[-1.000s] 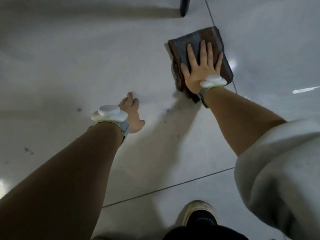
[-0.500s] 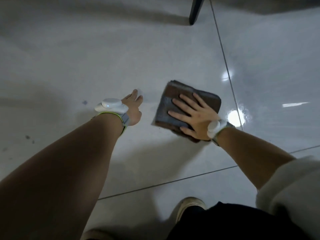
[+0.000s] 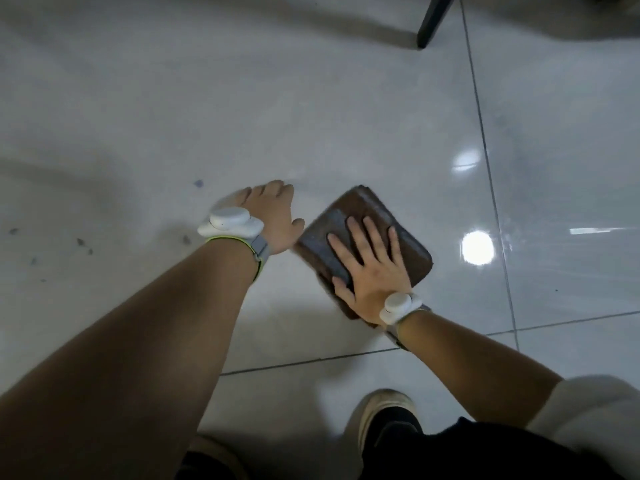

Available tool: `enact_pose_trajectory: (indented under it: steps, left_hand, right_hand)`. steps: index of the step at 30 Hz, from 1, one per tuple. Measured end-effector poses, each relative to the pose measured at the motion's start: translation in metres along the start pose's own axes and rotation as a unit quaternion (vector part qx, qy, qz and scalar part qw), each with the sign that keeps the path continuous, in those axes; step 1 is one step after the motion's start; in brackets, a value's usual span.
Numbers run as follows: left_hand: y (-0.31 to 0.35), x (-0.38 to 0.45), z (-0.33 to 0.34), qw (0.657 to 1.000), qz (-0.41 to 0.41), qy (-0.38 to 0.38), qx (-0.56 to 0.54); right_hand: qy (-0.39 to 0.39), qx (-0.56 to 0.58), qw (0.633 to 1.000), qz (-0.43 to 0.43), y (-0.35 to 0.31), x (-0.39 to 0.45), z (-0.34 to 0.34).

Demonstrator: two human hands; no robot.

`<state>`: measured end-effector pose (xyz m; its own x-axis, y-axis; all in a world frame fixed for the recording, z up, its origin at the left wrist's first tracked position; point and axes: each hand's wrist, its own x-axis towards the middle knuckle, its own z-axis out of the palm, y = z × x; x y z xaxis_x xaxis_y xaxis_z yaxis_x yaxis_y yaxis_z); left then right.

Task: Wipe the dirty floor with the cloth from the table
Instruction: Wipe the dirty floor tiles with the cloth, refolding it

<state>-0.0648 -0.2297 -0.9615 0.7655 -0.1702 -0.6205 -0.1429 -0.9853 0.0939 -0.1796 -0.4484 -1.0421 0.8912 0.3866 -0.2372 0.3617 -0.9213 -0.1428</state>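
A folded brown cloth lies flat on the glossy white tiled floor. My right hand presses down on it, palm flat and fingers spread. My left hand rests flat on the floor just left of the cloth, its thumb almost touching the cloth's edge. Both wrists carry white sensor bands. Small dark dirt specks mark the tile at the far left, and one more speck lies above the left hand.
A dark furniture leg stands on the floor at the top right. My shoe is planted on the tile at the bottom centre. Dark grout lines cross the floor to the right and below the cloth.
My right hand has dragged the cloth from the far side back toward me and leftward, up beside my left hand. The left hand has stayed planted on the floor.
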Motion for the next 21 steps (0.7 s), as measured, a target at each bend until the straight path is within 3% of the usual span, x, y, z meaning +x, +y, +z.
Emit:
enact_pose_trajectory:
  steps: [3, 7, 10, 12, 15, 21]
  left_hand:
    - [-0.022, -0.02, 0.016, 0.998, -0.051, 0.022, -0.005]
    - [-0.067, -0.05, 0.036, 0.989, -0.143, -0.003, -0.027]
    - [-0.076, -0.064, 0.051, 0.99, -0.123, -0.034, -0.061]
    - [-0.079, -0.069, 0.055, 0.991, -0.096, -0.051, -0.08]
    - [-0.082, -0.068, 0.053, 0.989, -0.096, -0.073, -0.082]
    - [-0.08, -0.067, 0.034, 0.985, -0.108, -0.116, -0.069]
  right_hand:
    - [0.004, 0.008, 0.994, 0.111, -0.004, 0.036, -0.006]
    - [0.036, 0.031, 0.977, 0.206, -0.012, 0.111, -0.013]
    - [0.01, 0.039, 0.971, 0.234, 0.007, 0.17, -0.034]
    - [-0.029, 0.036, 0.978, 0.204, 0.017, 0.209, -0.053]
    - [-0.078, 0.002, 0.993, 0.085, 0.019, 0.243, -0.07]
    - [-0.028, -0.064, 0.979, -0.191, 0.009, 0.194, -0.048]
